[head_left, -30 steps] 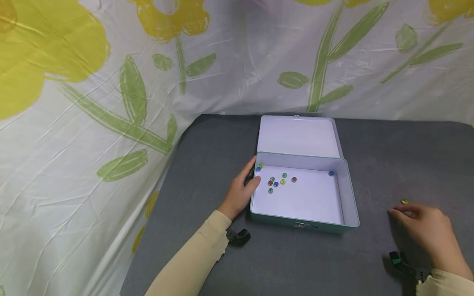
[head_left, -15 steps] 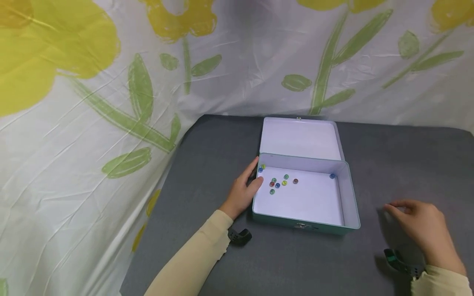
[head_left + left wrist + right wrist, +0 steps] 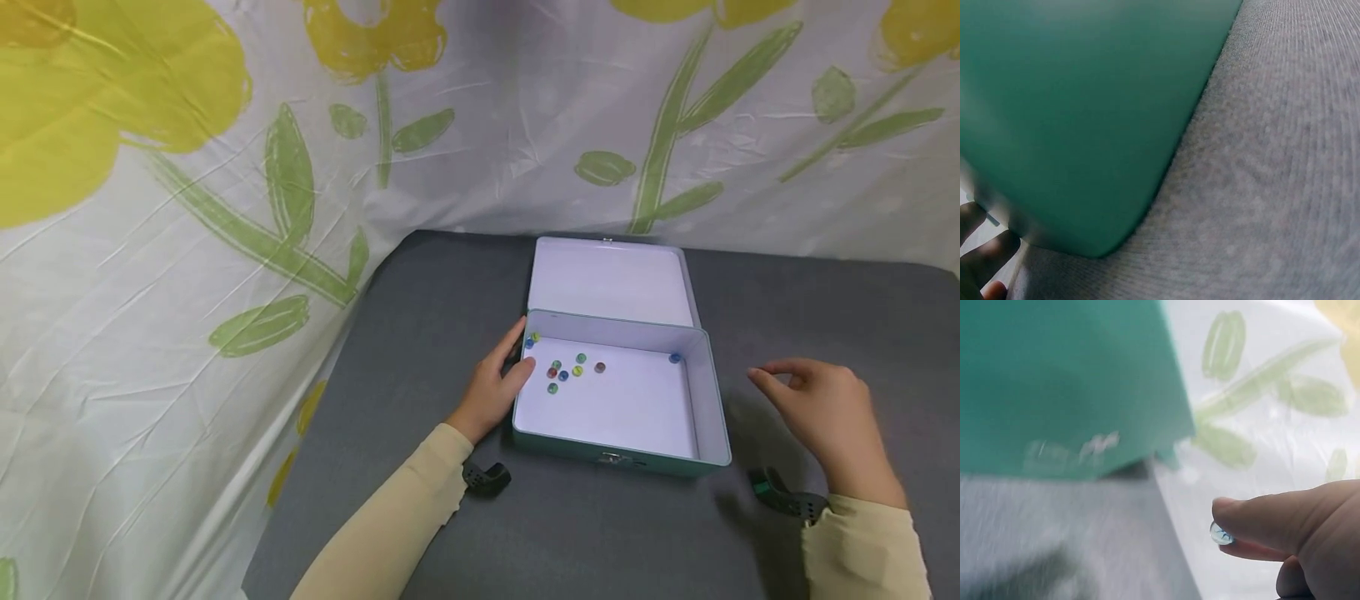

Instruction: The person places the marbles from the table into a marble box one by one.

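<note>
A green metal box (image 3: 622, 458) with a white inside lies on the table, its hinged lid (image 3: 611, 279) folded back. My left hand (image 3: 487, 396) holds the box's left wall, thumb at the rim and fingers along the outside; in the left wrist view, fingers (image 3: 991, 256) touch the green side. To the right of the box, my right hand (image 3: 821, 408) is raised above the table. Between its thumb and finger it pinches a clear glass marble (image 3: 1220, 534) with dark streaks. Several coloured marbles, among them a red-brown marble (image 3: 600, 367) and a blue marble (image 3: 675, 358), lie inside the box.
A dark grey cloth covers the table (image 3: 420, 333). Behind and to the left hangs a white curtain (image 3: 480, 167) printed with yellow flowers and green leaves. A black strap mount sits at each wrist.
My right hand has lifted off the table and moved left toward the box with a marble. The yellow-green marble seen beside it earlier is out of sight. My left hand stays put.
</note>
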`<act>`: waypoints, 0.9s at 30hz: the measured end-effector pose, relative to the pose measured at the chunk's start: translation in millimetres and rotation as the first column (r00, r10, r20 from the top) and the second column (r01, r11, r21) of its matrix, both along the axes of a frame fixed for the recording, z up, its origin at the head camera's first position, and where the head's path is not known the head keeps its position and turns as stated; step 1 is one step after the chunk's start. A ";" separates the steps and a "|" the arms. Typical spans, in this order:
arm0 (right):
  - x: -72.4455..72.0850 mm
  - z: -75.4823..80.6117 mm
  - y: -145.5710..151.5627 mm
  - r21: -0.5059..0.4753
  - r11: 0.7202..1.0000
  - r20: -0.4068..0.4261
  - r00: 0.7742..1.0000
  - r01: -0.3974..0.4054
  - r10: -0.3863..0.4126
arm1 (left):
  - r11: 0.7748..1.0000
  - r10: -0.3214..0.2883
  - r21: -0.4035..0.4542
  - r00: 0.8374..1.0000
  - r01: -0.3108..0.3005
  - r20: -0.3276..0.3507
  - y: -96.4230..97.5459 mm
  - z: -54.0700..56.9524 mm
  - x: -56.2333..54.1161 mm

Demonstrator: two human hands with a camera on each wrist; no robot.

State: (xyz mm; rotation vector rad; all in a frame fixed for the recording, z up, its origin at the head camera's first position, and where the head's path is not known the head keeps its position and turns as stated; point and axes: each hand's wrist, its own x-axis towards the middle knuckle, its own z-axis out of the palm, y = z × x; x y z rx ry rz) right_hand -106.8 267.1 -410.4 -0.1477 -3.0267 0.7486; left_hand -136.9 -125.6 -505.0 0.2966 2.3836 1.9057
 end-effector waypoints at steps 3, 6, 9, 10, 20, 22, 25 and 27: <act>-5.1 5.1 -12.5 -0.015 1.000 -0.027 1.000 -0.003 0.002 | 1.000 0.002 -0.005 1.000 -0.002 -0.013 -0.1 0.3 -0.5; -7.5 8.1 -22.5 -0.032 0.999 -0.034 0.999 0.007 -0.009 | 1.000 0.005 -0.008 1.000 -0.005 -0.023 0.0 0.2 -0.9; -8.3 9.5 -26.7 -0.035 0.999 -0.033 0.999 0.008 -0.009 | 1.000 0.006 -0.006 1.000 -0.007 -0.021 -0.7 0.0 -1.2; -8.3 10.1 -27.3 -0.034 0.999 -0.040 0.999 0.005 -0.007 | 1.000 0.007 -0.004 1.000 -0.007 -0.020 -1.1 -0.1 -1.3; -10.5 22.5 -37.4 -0.033 0.999 -0.024 0.999 -0.027 0.026 | 1.000 0.012 0.005 1.000 -0.012 0.009 -3.0 0.3 -1.1; -11.7 24.3 -40.8 -0.039 0.999 -0.020 0.999 -0.035 0.034 | 1.000 0.009 0.005 1.000 -0.009 0.011 -2.7 -0.5 -1.6; -14.2 26.3 -46.4 -0.042 0.998 -0.026 0.998 -0.050 0.049 | 1.000 0.005 -0.003 1.000 -0.005 0.011 -2.1 -1.1 -1.9; -15.9 27.7 -50.4 -0.040 0.997 -0.030 0.998 -0.060 0.059 | 1.000 0.001 -0.005 1.000 -0.001 0.008 -1.6 -1.2 -2.0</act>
